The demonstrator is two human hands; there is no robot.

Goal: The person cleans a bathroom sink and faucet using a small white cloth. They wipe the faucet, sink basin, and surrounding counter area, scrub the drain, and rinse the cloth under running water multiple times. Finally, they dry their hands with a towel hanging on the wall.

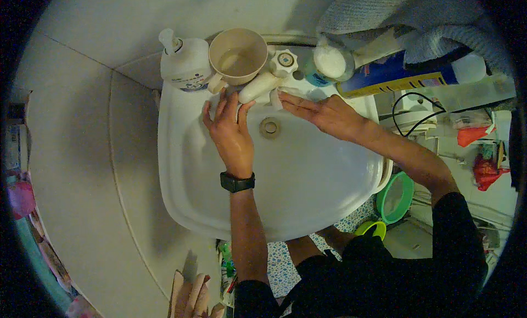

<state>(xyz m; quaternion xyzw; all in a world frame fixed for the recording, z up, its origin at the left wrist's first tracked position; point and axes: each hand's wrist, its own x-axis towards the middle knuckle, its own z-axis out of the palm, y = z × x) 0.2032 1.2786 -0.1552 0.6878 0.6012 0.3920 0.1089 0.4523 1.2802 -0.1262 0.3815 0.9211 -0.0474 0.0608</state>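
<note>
A white washbasin [296, 174] lies before me. My left hand [231, 120], with a black watch [237, 182] on its wrist, is at the left of the white faucet spout [258, 87], fingers apart near the handle of a beige cup [238, 56]. My right hand [319, 111] has its fingertips on a pale, thin piece [276, 99], perhaps a cloth or wipe, against the basin's back ledge right of the spout. Whether the fingers grip it cannot be told. A white faucet knob [285, 63] stands behind the spout, and the round drain [270, 127] shows below.
A white pump bottle [185, 65] stands at the ledge's left. At the right are a clear container with white contents [329, 63], a blue and yellow package [395, 77] and a hanging grey towel [432, 46]. A green basin [395, 198] is low on the right.
</note>
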